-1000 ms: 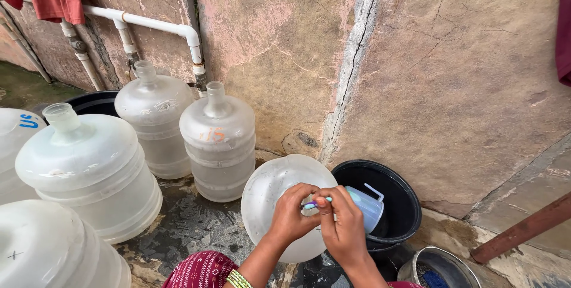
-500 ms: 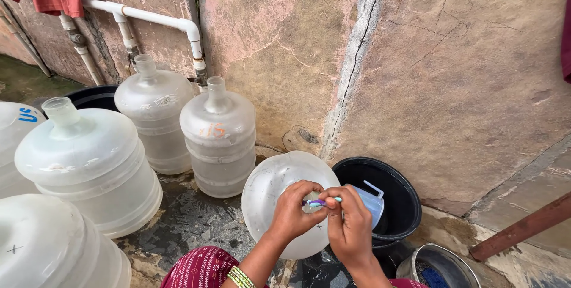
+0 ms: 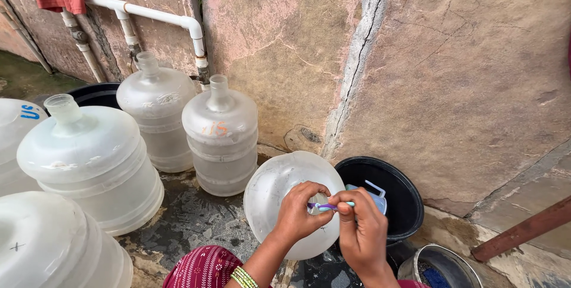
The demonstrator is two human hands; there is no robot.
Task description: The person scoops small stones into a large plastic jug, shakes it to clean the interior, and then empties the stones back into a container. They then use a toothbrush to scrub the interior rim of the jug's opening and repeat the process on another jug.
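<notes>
Left hand (image 3: 297, 216), right hand (image 3: 360, 231) pinch purple stick (image 3: 326, 206) (over jug (image 3: 270, 196)).

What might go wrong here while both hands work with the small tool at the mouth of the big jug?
The thin purple and teal tool, pinched by both hands, might slip into the black round tub. The tilted translucent plastic water jug rests on uneven wet stone and could roll.

Soft, even daylight, no hard shadows, faint sheen on the translucent jugs (image 3: 221, 136) at left, sharp focus throughout, wide-angle bending near frame edges
</notes>
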